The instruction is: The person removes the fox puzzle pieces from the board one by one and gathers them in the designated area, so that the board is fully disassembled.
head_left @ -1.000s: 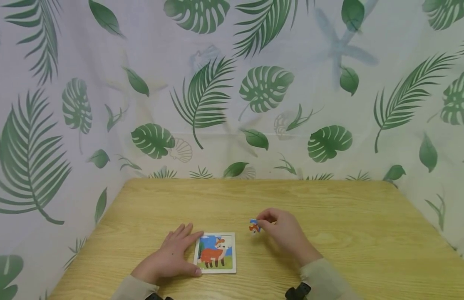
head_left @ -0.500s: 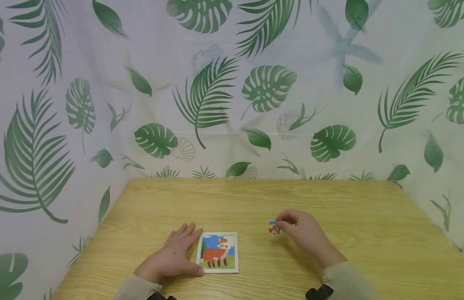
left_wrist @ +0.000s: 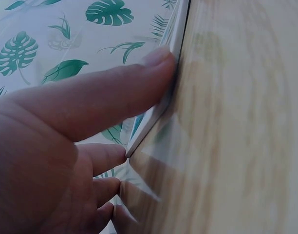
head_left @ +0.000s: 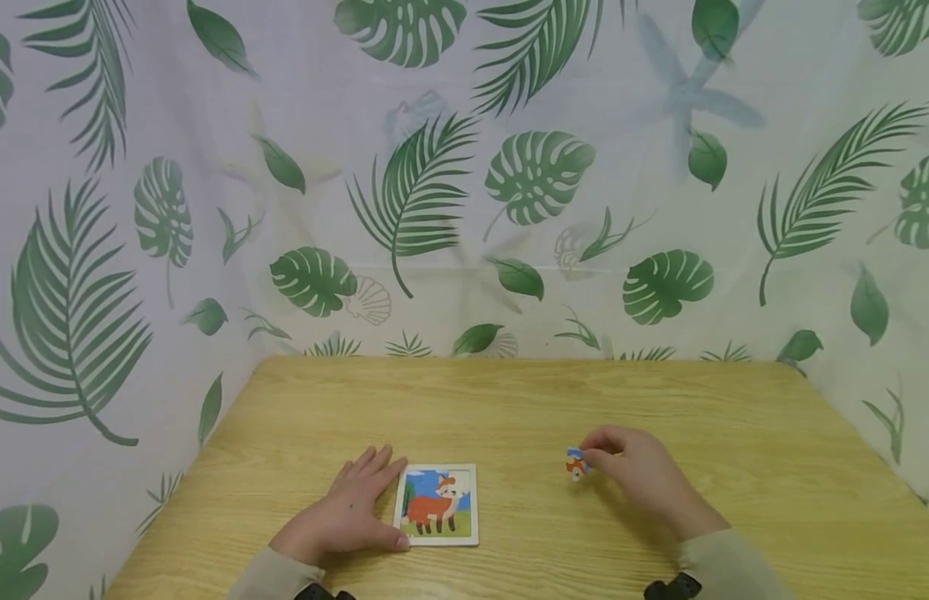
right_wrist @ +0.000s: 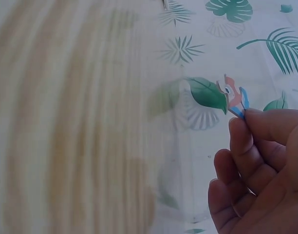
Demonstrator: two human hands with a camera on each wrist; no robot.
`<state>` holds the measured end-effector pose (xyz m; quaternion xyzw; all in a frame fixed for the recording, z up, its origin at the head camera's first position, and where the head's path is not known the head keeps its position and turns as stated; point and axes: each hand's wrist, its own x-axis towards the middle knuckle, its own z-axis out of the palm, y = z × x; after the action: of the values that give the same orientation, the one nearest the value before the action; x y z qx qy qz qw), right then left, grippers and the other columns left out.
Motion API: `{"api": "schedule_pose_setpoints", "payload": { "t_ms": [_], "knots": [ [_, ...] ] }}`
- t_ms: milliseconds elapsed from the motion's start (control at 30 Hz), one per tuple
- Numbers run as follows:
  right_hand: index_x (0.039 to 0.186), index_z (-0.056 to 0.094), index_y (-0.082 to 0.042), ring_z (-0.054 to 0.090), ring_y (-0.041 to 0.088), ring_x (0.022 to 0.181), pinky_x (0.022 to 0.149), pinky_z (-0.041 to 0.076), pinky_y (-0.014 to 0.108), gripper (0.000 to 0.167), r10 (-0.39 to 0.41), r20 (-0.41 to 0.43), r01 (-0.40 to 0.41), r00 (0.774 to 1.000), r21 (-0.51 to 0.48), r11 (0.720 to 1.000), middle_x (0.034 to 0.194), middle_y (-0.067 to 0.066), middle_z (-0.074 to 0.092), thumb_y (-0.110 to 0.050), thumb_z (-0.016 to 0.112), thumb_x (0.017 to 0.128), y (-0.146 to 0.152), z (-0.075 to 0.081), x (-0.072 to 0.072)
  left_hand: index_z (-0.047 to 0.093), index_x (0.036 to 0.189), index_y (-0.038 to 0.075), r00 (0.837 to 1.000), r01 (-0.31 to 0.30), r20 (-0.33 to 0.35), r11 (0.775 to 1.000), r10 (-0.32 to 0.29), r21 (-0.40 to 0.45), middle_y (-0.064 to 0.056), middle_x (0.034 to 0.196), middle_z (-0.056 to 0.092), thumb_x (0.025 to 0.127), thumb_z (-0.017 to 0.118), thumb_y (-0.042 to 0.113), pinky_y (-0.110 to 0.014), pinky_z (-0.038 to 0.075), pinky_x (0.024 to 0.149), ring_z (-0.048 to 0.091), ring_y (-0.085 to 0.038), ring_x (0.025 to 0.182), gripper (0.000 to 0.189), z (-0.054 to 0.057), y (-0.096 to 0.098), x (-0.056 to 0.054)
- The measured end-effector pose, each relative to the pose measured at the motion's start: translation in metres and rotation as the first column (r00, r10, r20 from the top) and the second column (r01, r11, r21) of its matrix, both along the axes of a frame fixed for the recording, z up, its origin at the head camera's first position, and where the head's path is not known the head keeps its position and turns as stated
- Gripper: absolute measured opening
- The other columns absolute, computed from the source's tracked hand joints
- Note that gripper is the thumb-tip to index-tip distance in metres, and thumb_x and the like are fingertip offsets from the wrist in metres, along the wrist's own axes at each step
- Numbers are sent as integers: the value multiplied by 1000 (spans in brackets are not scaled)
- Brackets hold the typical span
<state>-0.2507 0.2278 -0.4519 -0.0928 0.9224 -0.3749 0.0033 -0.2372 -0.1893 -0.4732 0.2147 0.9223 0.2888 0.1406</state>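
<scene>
A fox jigsaw puzzle in a white square frame lies flat on the table. Its upper right part, around the fox's head, looks pale. My left hand rests at the frame's left side with fingers spread. Its thumb and index finger touch the frame's edge, seen edge-on in the left wrist view. Off to the right, my right hand pinches a small puzzle piece between thumb and index finger. Blue, orange and white show on that piece, with an eye printed on it. It is held above the table.
The wooden table stretches out around both hands. Behind it and at the sides hangs a white cloth printed with green leaves. A black strap sits at the right wrist.
My right hand has moved to the right, away from the framed puzzle, carrying the puzzle piece. The left hand stays at the frame; the head view has shifted slightly.
</scene>
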Motion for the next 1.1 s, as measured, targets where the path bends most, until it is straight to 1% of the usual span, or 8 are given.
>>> {"api": "schedule_pose_setpoints", "payload": {
  "t_ms": [133,233,433,600,667,867,1000,1100],
  "knots": [
    [104,74,-19,61,19,101,84,51,42,15,9,21,-9,1000,18,1000,99,-8,70,-29,66,99,10,-1,1,35,158,6,1000,5,-2,1000,-5,-1,-23,165,16,71,86,55,-67,2,117,5,-45,152,111,1,1,0],
    [103,75,-18,61,18,100,85,50,41,15,8,47,-9,999,12,1000,99,-7,70,-30,67,98,15,-2,1,35,157,5,1000,6,-3,1000,-6,7,-24,165,16,71,86,55,-67,1,117,5,-45,152,112,1,1,1],
    [101,75,-17,60,18,100,86,49,41,15,9,90,-9,996,7,1000,101,-5,71,-30,68,98,25,-7,3,35,158,6,1000,7,2,1000,-7,-2,-23,165,16,72,84,57,-67,2,117,5,-45,152,111,-2,0,0],
    [103,76,-19,60,17,100,86,47,40,14,-28,133,28,991,2,1000,103,-4,70,-29,66,99,31,-12,0,34,158,6,1000,8,-7,1000,-8,-9,-23,165,15,71,84,58,-66,1,118,4,-45,152,113,-3,-1,-1],
    [104,75,-17,59,18,97,83,48,39,15,-25,143,26,989,0,1000,103,-3,70,-27,65,99,33,-14,-2,34,158,6,1000,9,-11,1000,-9,-6,-23,165,15,71,84,58,-66,1,118,4,-45,152,113,-2,-1,-2],
    [103,75,-16,59,17,94,79,48,39,14,4,118,-7,993,25,1000,101,-3,70,-25,65,99,37,-15,-3,35,158,7,1000,10,-7,1000,-10,-4,-23,165,16,71,84,58,-66,1,118,5,-45,152,112,-2,-2,-3],
    [102,75,-16,59,18,97,82,49,41,14,-10,111,7,994,28,1000,104,-2,68,-26,66,99,38,-18,-4,34,158,7,1000,9,-9,1000,-9,-1,-23,165,15,71,84,58,-66,1,118,4,-44,152,113,-2,-3,-2],
    [100,76,-18,59,18,97,82,49,41,12,-34,84,30,996,46,999,105,0,67,-25,67,97,39,-22,-5,34,158,6,1000,13,-7,1000,-13,8,-23,165,15,72,84,58,-66,1,118,4,-44,152,112,-2,-3,-1]
  ]
}}
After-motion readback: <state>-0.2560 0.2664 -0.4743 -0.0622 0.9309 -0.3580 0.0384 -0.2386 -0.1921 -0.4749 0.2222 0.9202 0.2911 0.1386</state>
